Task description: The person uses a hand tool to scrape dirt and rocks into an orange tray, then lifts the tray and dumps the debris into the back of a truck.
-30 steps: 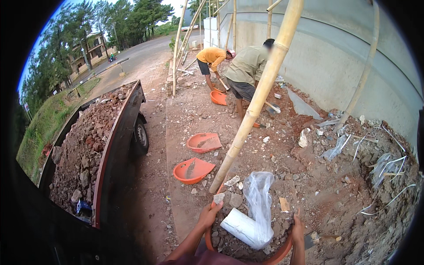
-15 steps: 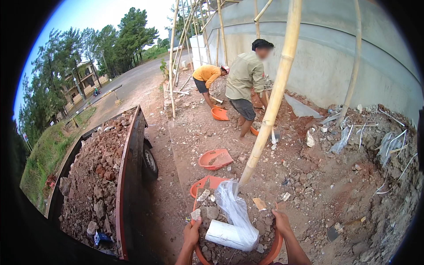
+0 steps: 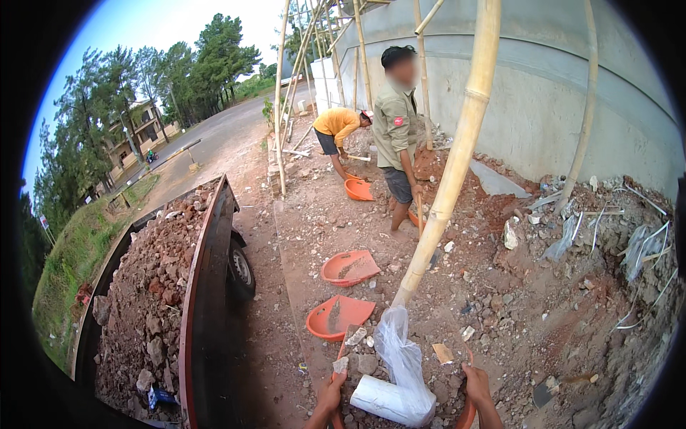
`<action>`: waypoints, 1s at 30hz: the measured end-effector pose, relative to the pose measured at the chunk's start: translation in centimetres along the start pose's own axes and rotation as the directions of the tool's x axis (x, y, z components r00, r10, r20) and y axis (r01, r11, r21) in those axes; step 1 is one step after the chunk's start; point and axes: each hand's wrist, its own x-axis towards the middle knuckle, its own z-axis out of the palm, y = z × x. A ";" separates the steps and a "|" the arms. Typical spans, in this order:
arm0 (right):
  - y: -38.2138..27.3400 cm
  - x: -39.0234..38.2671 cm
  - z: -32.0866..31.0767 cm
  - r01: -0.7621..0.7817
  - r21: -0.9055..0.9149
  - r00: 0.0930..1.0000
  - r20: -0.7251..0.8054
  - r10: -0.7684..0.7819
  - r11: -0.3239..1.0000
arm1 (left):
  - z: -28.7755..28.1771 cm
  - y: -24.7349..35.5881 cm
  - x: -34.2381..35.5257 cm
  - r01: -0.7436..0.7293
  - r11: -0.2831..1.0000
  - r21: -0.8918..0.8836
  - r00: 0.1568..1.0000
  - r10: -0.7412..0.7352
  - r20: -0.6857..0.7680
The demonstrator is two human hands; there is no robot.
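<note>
Far left there's a truck bed (image 3: 207, 314) heaped with reddish rubble (image 3: 153, 279), its side wall making a hard edge. Next a strip of dirt (image 3: 268, 350), then the left hand (image 3: 327, 393), curled tight on the left rim of an orange tub (image 3: 467, 415), a pale stone (image 3: 341, 365) right by it. The tub's between both hands, carrying rocks plus a white cylinder (image 3: 382, 399) with clear plastic (image 3: 400, 347). Beyond its far edge, two orange scoops (image 3: 339, 319) lie on the ground. A co-worker (image 3: 393, 136) has a red sleeve patch, too small for me to read. A bamboo pole (image 3: 454, 164) slants up just past the plastic, so that side's tight. Right hand (image 3: 477, 386) is wrapped on the right rim, fingertips hidden. Further right, a small digging tool (image 3: 544, 393) lies on the dirt.
</note>
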 end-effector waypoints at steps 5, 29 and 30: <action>5.2 1.8 1.2 -0.051 0.086 0.998 -0.017 0.052 0.995 | 1.2 -3.5 4.0 -0.009 1.000 -0.007 0.997 0.009 0.071; -51.0 -10.3 61.9 0.529 0.141 0.274 0.905 -0.326 0.837 | -57.8 10.7 5.7 -0.418 0.756 -0.504 0.851 0.132 -0.508; -57.3 -11.8 66.7 0.477 0.235 0.156 0.926 -0.344 0.847 | -63.2 14.1 3.4 -0.521 0.582 -0.624 0.845 0.247 -0.475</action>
